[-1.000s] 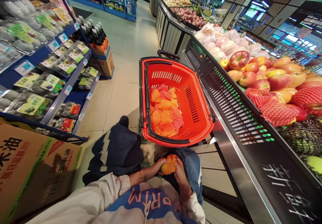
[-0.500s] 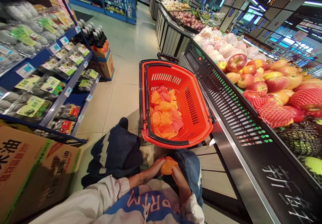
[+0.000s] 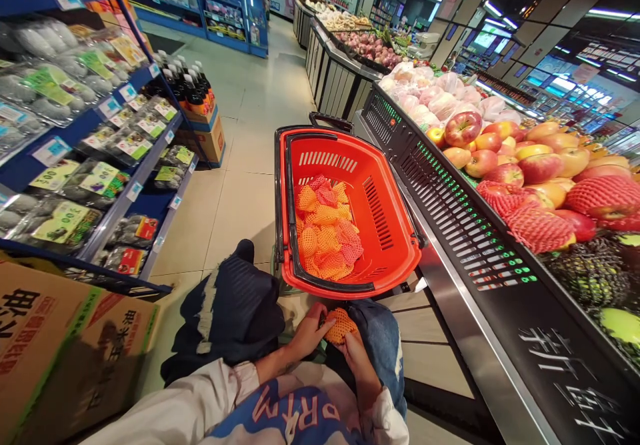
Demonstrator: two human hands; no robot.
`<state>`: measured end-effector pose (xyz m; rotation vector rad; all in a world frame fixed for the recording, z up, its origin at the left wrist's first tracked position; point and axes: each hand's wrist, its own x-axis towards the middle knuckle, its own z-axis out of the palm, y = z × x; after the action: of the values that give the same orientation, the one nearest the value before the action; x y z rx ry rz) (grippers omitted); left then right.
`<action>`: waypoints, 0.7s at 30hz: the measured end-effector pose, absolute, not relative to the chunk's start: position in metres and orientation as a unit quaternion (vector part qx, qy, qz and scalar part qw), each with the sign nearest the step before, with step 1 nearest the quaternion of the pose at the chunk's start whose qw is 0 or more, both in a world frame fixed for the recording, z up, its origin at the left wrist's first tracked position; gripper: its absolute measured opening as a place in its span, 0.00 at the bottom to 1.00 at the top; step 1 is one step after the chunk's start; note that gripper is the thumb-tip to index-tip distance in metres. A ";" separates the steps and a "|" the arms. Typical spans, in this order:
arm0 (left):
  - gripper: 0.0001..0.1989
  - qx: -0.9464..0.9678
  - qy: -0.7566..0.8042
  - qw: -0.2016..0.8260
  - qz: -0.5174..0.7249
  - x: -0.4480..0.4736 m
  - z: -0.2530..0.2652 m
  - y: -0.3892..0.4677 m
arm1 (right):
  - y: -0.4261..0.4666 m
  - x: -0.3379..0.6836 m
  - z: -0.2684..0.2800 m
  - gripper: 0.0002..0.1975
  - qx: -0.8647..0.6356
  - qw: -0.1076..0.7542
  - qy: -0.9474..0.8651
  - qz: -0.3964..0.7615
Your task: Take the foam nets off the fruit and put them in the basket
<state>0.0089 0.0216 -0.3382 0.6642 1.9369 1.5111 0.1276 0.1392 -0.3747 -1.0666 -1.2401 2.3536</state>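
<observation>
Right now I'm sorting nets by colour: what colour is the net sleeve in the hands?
Orange net sleeve, clearest in the head view.

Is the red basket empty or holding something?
Holding something: orange and pink foam nets lie piled in the red basket, covering part of its floor.

The basket point(image 3: 345, 218) stands on the floor just ahead of the knees, with a heap of nets point(image 3: 327, 235) in its left half. Below it, both hands point(image 3: 330, 338) meet on one net point(image 3: 341, 325) over the lap. Right of the basket runs the surface point(image 3: 480, 285) carrying apples point(image 3: 515, 158). Left, across the aisle, stand shelves point(image 3: 100, 145), with a carton point(image 3: 65, 338) nearest.
</observation>
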 end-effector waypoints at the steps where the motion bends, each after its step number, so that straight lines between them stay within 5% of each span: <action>1: 0.13 0.246 0.714 0.301 0.583 0.009 -0.341 0.024 | 0.139 0.127 -0.373 0.25 -0.387 0.130 -0.424 0.808; 9: 0.33 0.034 0.658 0.393 0.641 0.006 -0.363 0.036 | 0.135 0.120 -0.354 0.26 -0.434 0.099 -0.446 0.776; 21: 0.22 0.133 0.678 0.345 0.635 0.005 -0.356 0.032 | 0.134 0.118 -0.366 0.16 -0.409 0.135 -0.505 0.748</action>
<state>0.0051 0.0319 -0.3561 0.3451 1.7607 1.6490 0.1175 0.1340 -0.3660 -1.1840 -1.4632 2.1672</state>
